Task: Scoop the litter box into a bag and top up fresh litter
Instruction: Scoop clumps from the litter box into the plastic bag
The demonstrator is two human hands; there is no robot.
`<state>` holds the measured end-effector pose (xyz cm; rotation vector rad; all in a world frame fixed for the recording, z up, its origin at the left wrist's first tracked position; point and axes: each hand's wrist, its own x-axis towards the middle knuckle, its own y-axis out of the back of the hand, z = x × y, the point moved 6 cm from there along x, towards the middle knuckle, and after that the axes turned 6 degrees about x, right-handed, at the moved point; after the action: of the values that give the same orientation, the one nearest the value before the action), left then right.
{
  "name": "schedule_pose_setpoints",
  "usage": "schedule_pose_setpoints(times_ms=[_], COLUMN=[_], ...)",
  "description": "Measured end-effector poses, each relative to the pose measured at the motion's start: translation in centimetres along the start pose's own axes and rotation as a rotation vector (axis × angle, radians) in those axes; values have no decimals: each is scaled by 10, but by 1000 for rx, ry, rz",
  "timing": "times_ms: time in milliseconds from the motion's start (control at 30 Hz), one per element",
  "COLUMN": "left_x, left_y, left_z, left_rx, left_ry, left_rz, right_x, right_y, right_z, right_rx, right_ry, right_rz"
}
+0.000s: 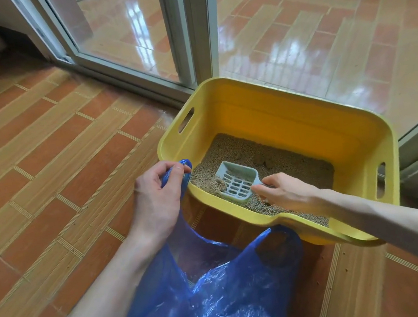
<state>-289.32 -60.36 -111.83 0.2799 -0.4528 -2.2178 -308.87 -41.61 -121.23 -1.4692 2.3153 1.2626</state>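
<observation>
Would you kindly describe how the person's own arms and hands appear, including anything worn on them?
Both forearms are bare as far as shown, with no sleeves visible. The left hand and right hand wear no gloves, and no rings, watch or bracelets are visible.

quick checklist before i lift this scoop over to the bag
1. Right hand grips the scoop handle: ok.
2. Clump sits on the scoop's front edge, near its lip: not ok, may slide off.
3. Left hand holds one bag handle up beside the litter box: ok.
4. Bag mouth open wide enough: cannot tell, the other handle droops.
5. Loose litter has drained through the slots: cannot tell.
</observation>
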Motion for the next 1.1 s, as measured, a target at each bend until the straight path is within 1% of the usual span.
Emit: schedule_pose_setpoints(times_ms=[100,167,267,300,467,600,767,933,1100], left_x=[-1,0,0,0,-1,1,0,1,0], left_y=[2,2,2,3,7,7,7,6,6], left_z=[3,4,4,4,5,5,4,4,7], left_rx=[-27,-24,-5,1,15,13,13,-14,-11], left_ry=[-15,-22,-29,-31,-29,-21,-26,-23,-15], left_rz=[1,5,19,26,44,36,24,8,-2], right_x=[-4,-9,-16,-17,-15,-16,-18,-23,-31], right_y=[7,15,25,26,29,32,30,34,38], right_z=[1,0,-4,-4,-7,-10,-7,-7,-10], right_rx=[191,236,59,37,94,65,102,74,-13], right_ry=[-12,-7,36,38,60,70,47,44,44], right_rz=[40,87,150,162,208,246,238,245,260])
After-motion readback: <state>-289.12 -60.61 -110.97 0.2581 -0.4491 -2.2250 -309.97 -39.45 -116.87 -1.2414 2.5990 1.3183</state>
